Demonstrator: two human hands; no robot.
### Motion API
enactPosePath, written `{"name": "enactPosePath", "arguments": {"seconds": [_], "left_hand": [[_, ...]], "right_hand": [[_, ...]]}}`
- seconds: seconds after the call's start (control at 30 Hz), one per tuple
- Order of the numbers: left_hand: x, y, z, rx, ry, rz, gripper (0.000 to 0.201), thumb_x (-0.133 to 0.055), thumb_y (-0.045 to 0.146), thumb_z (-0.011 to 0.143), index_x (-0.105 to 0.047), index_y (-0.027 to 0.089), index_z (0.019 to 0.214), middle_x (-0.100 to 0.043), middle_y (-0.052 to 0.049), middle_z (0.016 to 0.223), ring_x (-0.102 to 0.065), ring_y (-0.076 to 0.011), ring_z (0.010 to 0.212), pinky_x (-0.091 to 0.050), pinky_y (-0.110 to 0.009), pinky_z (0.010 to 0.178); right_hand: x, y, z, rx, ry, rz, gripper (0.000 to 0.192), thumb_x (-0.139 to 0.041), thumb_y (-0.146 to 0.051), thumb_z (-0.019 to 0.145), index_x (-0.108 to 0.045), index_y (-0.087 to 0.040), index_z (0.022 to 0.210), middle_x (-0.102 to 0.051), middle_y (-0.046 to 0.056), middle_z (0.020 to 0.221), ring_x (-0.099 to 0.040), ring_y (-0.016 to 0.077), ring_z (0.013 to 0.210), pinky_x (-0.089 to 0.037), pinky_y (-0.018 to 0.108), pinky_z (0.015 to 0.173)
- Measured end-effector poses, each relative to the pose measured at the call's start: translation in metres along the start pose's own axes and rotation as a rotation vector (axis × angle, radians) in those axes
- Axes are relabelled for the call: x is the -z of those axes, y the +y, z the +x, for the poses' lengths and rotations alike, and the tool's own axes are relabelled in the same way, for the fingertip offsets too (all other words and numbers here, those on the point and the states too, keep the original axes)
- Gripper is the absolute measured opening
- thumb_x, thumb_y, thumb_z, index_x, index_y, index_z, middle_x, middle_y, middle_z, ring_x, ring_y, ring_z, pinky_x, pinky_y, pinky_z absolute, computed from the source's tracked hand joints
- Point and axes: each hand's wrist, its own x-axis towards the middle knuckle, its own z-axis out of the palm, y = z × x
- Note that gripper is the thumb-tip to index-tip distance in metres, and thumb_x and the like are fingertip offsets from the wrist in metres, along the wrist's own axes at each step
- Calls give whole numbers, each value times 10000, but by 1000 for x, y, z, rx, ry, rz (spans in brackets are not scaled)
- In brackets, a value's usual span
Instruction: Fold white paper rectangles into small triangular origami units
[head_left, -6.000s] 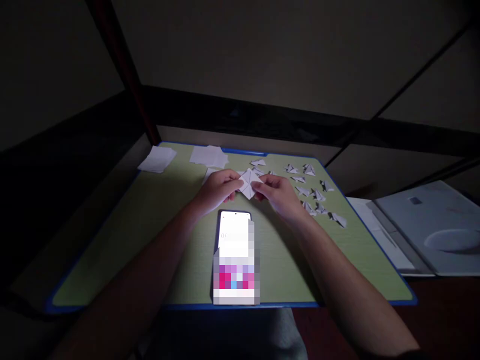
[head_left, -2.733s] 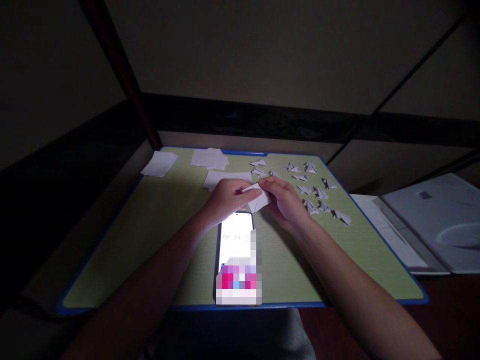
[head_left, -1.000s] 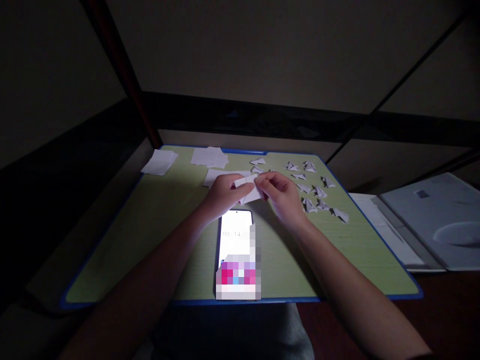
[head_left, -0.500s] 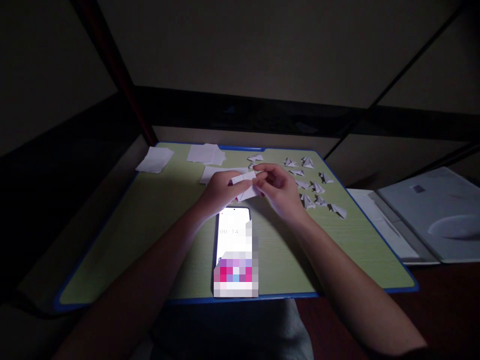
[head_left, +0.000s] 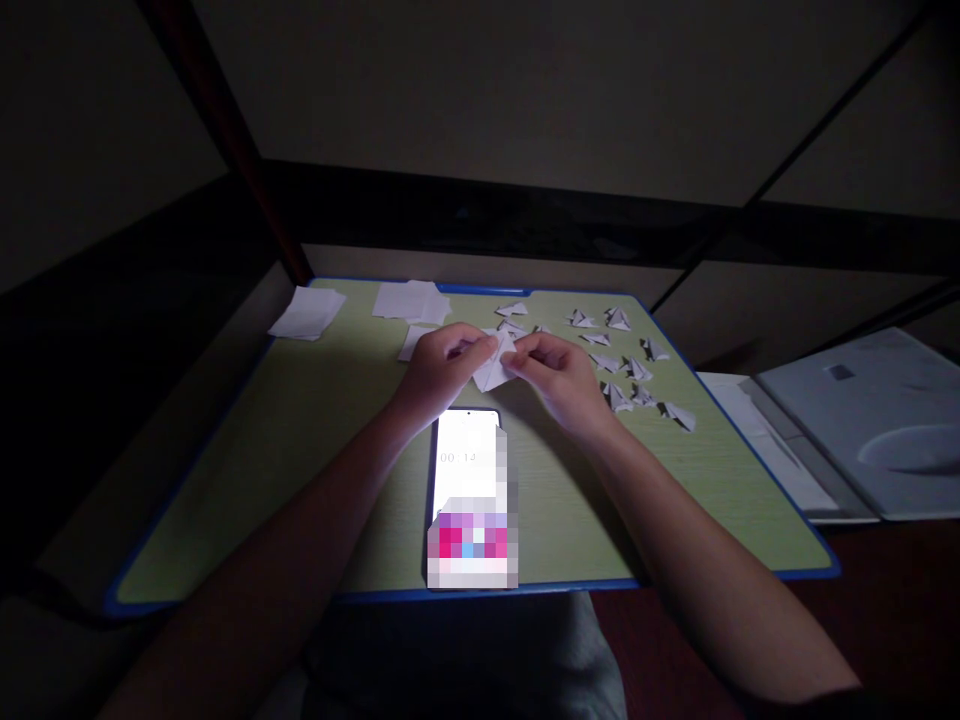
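Note:
A small piece of white paper [head_left: 493,372], creased and partly folded, is held up between my two hands over the middle of the table. My left hand [head_left: 445,368] pinches its left side, thumb on top. On the other side my right hand [head_left: 558,372] grips the paper's right edge between thumb and fingers. Just below the hands lies a lit phone [head_left: 466,470] with a timer on its screen, its lower part blurred out. Right of my right hand, several small folded paper pieces [head_left: 616,397] are scattered.
The green table [head_left: 285,500] has a blue rim. Stacked white sheets [head_left: 307,312] lie at its far left corner, more sheets [head_left: 409,300] at the back, and another sheet [head_left: 412,343] partly behind my left hand. An open white box [head_left: 862,430] stands beyond the right edge.
The paper between my hands has turned from a roughly rectangular shape to a pointed one with a diagonal crease. My right fingers have shifted down along its edge. The view has tilted slightly.

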Motion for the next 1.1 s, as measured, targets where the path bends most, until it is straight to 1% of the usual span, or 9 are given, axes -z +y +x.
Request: {"name": "enactPosePath", "arguments": {"seconds": [0.07, 0.23, 0.43, 0.6, 0.8, 0.97, 1.1], "left_hand": [[0, 0, 0, 5, 19, -14, 201, -627, 329, 769, -657, 131, 785, -647, -22, 704, -569, -130, 646, -410, -257, 580], [0, 2, 0, 59, 34, 0, 198, -635, 322, 755, -658, 128, 724, -636, -9, 653, -551, -125, 602, -399, -254, 558], [0, 4, -1, 78, 51, 0, 216, -649, 335, 747, -653, 130, 680, -616, 0, 615, -539, -126, 581, -388, -255, 546], [-1, 4, -1, 90, 60, 9, 199, -644, 319, 752, -660, 129, 694, -617, 5, 610, -538, -121, 566, -386, -247, 524], [-1, 4, 0, 83, 56, -11, 176, -648, 294, 744, -655, 124, 699, -622, 3, 611, -544, -112, 558, -392, -237, 510], [-1, 1, 0, 68, 54, -15, 185, -652, 302, 752, -662, 119, 726, -640, -8, 622, -567, -114, 554, -405, -228, 489], [-3, -3, 0, 107, 26, -128, 212, -660, 336, 761, -642, 126, 749, -658, -20, 630, -621, -132, 550, -477, -232, 476]], "right_hand": [[0, -1, -1, -7, 1, -2, 202, -782, -342, 665, -647, -191, 670, -597, -21, 617, -510, 117, 583, -368, 277, 580], [-2, -6, -3, -47, 17, -53, 207, -777, -338, 642, -649, -177, 666, -624, -8, 617, -528, 118, 574, -367, 272, 562], [-4, -8, -2, -78, 7, -73, 233, -771, -347, 622, -624, -170, 660, -601, -24, 559, -468, 89, 499, -306, 240, 486], [-3, -8, -2, -65, -12, -59, 236, -774, -344, 632, -619, -171, 673, -598, -30, 552, -465, 83, 488, -302, 229, 469], [-2, -6, -2, -31, -47, -83, 244, -765, -364, 674, -621, -169, 702, -633, 1, 596, -514, 102, 515, -346, 240, 483], [-1, -3, -1, -28, -54, -31, 237, -782, -349, 670, -631, -169, 706, -657, 6, 593, -575, 118, 530, -414, 253, 518], [0, 0, 1, -25, -42, 41, 222, -795, -326, 658, -642, -172, 702, -662, -10, 579, -599, 117, 528, -445, 255, 533]]}}
